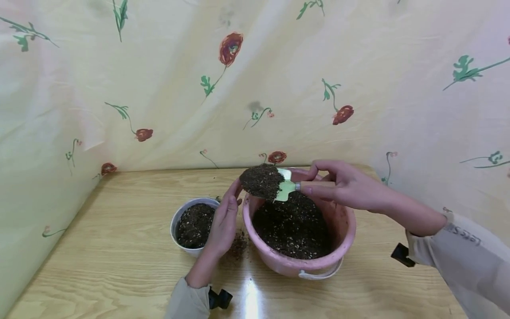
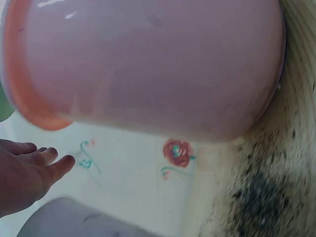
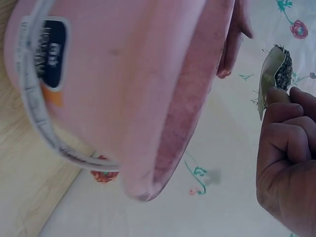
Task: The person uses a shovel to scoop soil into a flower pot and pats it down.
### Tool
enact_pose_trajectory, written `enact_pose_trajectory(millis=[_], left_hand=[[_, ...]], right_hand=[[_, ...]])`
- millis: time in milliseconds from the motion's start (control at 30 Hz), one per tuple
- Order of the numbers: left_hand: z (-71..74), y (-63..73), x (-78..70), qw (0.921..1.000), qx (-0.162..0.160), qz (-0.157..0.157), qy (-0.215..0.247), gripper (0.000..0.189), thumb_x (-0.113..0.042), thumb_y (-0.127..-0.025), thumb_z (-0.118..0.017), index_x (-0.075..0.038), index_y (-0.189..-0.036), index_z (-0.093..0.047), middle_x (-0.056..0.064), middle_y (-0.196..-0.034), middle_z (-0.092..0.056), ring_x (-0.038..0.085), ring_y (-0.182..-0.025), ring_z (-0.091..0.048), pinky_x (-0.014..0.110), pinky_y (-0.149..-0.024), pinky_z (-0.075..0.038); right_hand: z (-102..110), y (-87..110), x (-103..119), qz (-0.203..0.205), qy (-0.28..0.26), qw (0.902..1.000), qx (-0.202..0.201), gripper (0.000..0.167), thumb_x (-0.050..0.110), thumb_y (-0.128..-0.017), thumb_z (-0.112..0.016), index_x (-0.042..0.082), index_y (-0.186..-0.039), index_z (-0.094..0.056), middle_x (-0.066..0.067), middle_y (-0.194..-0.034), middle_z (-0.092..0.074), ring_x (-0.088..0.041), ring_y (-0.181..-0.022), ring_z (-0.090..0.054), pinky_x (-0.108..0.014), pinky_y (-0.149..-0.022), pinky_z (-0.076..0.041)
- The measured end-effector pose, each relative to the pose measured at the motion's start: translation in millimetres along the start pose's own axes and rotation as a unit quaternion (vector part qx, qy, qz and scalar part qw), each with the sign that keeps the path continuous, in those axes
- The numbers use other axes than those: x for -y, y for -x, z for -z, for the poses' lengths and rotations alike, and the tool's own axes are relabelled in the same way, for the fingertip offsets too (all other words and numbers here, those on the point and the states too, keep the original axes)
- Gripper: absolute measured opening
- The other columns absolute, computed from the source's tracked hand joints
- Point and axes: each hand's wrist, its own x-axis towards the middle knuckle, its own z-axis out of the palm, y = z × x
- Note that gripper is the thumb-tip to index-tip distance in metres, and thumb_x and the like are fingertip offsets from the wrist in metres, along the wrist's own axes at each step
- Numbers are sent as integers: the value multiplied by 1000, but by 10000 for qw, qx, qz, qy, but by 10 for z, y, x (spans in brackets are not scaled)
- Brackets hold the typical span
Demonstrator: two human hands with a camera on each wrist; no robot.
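Observation:
My right hand (image 1: 352,188) grips the wooden handle of a light green trowel (image 1: 286,191), its blade heaped with dark soil (image 1: 260,180). The trowel is held above the left rim of a pink bucket (image 1: 263,241) that holds more soil. In the right wrist view, the fingers (image 3: 289,140) curl round the handle. My left hand (image 1: 224,223) is raised between the bucket and a white pot (image 1: 174,228), its fingers extended beside the heaped blade. Whether they touch the blade is unclear. The left wrist view shows this hand (image 2: 29,173) holding nothing. Soil fills much of the pot.
Spilled soil (image 1: 239,246) lies on the wooden table (image 1: 131,266) between pot and bucket. A white handle (image 1: 322,274) hangs at the bucket's front. Flower-patterned cloth (image 1: 179,88) stands behind the table and along its left side.

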Motion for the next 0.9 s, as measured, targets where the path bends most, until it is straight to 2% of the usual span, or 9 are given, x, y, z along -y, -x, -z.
enact_pose_trajectory(millis=[33,100,200,267,333,400,433,733,900], left_hand=[[32,6,-5,10000,-33,-1,-1,49,-22,-108,-19,0,-151,-23,16,-155,-29,29,-141,-29,50,-111,-30],[102,20,-13,9999,-137,17,-50,50,-24,-108,-17,0,-151,-22,15,-155,-28,28,-141,-29,51,-111,-31],[217,38,-31,9995,-296,115,-24,51,-28,-108,-16,-2,-151,-22,13,-156,-27,26,-142,-28,49,-112,-29],[297,45,-40,9991,-389,169,13,53,-31,-108,-15,-3,-152,-22,12,-156,-27,25,-143,-27,48,-113,-28],[379,52,-49,9987,-477,195,26,54,-32,-107,-15,-3,-152,-22,11,-157,-26,24,-143,-26,46,-114,-28],[460,62,-56,9982,-560,220,-68,55,-33,-107,-14,-3,-152,-22,10,-157,-26,23,-143,-26,45,-113,-28],[502,67,-57,9979,-595,232,-90,55,-34,-107,-13,-3,-152,-21,10,-157,-26,23,-143,-26,45,-113,-28],[825,141,-42,9929,-1053,215,-505,53,-30,-107,-13,-2,-151,-23,12,-155,-28,23,-143,-26,43,-113,-28],[966,199,32,9805,-1375,0,-1401,45,-20,-108,-23,-3,-148,-35,11,-150,-39,24,-140,-33,34,-112,-30]], right_hand=[[-7,-37,14,39,22,10000,45,19,25,-94,-64,9,-94,-55,-1,-62,-49,-9,-52,-44,-27,-43,-38],[-19,-112,42,135,3,9998,150,19,24,-94,-64,8,-93,-54,-2,-72,-61,-8,-51,-44,-26,-43,-35],[-44,-224,93,333,-112,9988,334,19,22,-95,-63,7,-91,-52,-6,-106,-70,-5,-71,-63,-23,-51,-40],[-63,-294,133,436,-130,9982,397,18,21,-95,-63,7,-91,-53,-5,-124,-65,-4,-69,-63,-22,-50,-38],[-85,-357,178,489,-35,9979,413,16,23,-94,-64,9,-93,-56,-6,-102,-70,-3,-64,-59,-22,-50,-39],[-106,-417,222,472,55,9981,402,16,25,-94,-65,11,-94,-57,-3,-78,-64,-6,-50,-43,-24,-45,-32],[-117,-445,241,491,109,9980,386,15,26,-94,-65,12,-94,-58,-1,-75,-59,-8,-48,-35,-24,-45,-33],[-248,-682,332,618,-128,9958,666,15,24,-93,-66,11,-93,-57,4,-57,-40,-9,-47,-33,-23,-47,-34],[-356,-820,292,529,-336,9939,912,17,21,-92,-67,7,-94,-58,-2,-64,-56,-11,-49,-49,-28,-53,-47]])
